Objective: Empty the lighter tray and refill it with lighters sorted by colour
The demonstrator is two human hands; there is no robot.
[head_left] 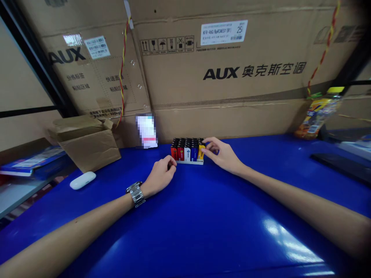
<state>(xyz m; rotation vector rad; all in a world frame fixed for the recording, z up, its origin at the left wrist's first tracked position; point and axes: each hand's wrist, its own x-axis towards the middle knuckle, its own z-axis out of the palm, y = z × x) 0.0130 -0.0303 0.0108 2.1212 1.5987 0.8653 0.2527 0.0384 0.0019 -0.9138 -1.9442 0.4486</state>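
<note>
Yellow lighter [201, 153] stands beside the right hand [224, 155], fingers parted. Left hand [161, 173] curls near the tray [193, 163], grip unclear.

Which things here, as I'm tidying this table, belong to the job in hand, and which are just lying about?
Job, seemingly:
lighters, by right hand
tray, by left hand

Lying about, seemingly:
small carton
white case
bottle
lit screen
black object

Illumination: bright, source outside view | Glare: white streaks toward the worktop [188, 231]'s near right corner, paler sheen near left | Screen [147, 130] at far edge: luminous, pixelated | Focus: left hand [160, 175] and right hand [223, 156] moderately clear, bottle [319, 116] along far edge's right soft | Distortion: wide-angle bowing, periphery stretched.
</note>
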